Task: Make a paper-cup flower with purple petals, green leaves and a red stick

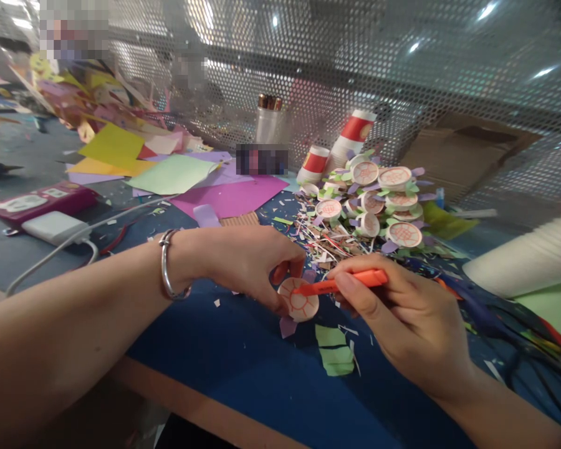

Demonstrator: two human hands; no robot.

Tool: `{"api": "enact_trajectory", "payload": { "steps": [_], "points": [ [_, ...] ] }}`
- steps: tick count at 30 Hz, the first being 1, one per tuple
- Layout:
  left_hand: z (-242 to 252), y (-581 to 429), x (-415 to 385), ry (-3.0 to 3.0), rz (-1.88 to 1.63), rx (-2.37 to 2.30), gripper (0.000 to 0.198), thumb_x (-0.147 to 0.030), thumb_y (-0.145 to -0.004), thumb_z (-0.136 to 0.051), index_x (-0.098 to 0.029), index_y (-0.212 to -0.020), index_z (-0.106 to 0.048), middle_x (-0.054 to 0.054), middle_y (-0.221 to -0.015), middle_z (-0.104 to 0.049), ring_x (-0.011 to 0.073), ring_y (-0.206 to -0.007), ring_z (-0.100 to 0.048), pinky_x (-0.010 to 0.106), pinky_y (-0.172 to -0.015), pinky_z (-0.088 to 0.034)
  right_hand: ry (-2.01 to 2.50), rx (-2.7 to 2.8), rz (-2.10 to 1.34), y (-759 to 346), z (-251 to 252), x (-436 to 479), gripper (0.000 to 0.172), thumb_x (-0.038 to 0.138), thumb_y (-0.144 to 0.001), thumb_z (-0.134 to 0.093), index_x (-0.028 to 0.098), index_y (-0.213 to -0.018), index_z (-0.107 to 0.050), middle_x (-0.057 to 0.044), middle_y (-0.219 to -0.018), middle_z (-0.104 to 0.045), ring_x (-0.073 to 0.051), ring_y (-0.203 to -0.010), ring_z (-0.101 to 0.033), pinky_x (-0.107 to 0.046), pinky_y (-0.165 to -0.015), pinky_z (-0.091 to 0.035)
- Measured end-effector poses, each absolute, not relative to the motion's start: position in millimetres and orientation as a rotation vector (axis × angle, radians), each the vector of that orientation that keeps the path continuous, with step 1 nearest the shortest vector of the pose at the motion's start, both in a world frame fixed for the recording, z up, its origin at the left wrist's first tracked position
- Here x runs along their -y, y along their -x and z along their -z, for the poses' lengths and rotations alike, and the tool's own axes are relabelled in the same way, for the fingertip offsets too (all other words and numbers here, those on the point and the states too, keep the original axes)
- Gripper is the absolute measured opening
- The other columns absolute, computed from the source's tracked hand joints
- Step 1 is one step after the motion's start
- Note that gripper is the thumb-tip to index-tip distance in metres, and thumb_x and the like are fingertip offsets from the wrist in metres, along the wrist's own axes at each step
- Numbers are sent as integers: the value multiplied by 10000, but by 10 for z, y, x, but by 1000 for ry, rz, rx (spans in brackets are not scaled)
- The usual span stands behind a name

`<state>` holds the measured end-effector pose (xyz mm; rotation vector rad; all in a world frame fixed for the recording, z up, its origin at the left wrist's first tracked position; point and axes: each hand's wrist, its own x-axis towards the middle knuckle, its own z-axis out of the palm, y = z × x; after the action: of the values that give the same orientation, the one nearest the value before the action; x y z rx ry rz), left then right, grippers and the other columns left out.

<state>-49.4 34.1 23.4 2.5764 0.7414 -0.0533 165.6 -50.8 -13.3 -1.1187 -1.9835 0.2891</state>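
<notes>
My left hand (250, 259), with a metal bangle (168, 268) on its wrist, pinches a small round paper disc (299, 301) with purple and green paper bits attached under it. Orange lines are drawn on the disc's face. My right hand (402, 312) grips an orange marker (350, 282), and the marker's tip touches the disc. Both hands hover just above the blue table surface (243, 362).
A heap of finished decorated discs (378, 199) and paper scraps lies behind the hands. Red-and-white paper cups (350, 140) stand by a perforated metal screen (355, 62). Coloured paper sheets (177, 174), a pink power strip (37, 201) and a white charger (56, 226) lie at left.
</notes>
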Motion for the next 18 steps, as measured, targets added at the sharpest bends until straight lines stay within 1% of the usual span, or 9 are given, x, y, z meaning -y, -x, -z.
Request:
{"api": "enact_trajectory", "payload": {
  "steps": [4, 9, 18],
  "points": [
    [-244, 490, -339, -2612, 55, -744, 290, -411, -743, -736, -217, -946, -661, -11, -854, -697, 137, -685, -588, 237, -549, -362, 1130, 2001, -256, -1670, 116, 523, 89, 243, -962, -589, 244, -917, -665, 33, -751, -662, -118, -623, -586, -261, -607, -456],
    [-252, 493, -339, -2592, 71, -741, 329, -394, -731, -776, -216, -988, -673, -12, -869, -704, 140, -700, -592, 235, -562, -367, 1128, 1993, -234, -1693, 112, 548, 105, 217, -951, -595, 248, -875, -660, 52, -697, -629, -102, -603, -570, -245, -591, -445],
    [-234, 491, -345, -2582, 66, -750, 352, -413, -731, -758, -220, -1012, -672, -10, -886, -709, 142, -712, -598, 235, -567, -364, 1130, 1975, -187, -1684, 135, 523, 79, 218, -959, -598, 243, -938, -670, 35, -783, -683, -105, -632, -605, -239, -605, -466]
  ]
}}
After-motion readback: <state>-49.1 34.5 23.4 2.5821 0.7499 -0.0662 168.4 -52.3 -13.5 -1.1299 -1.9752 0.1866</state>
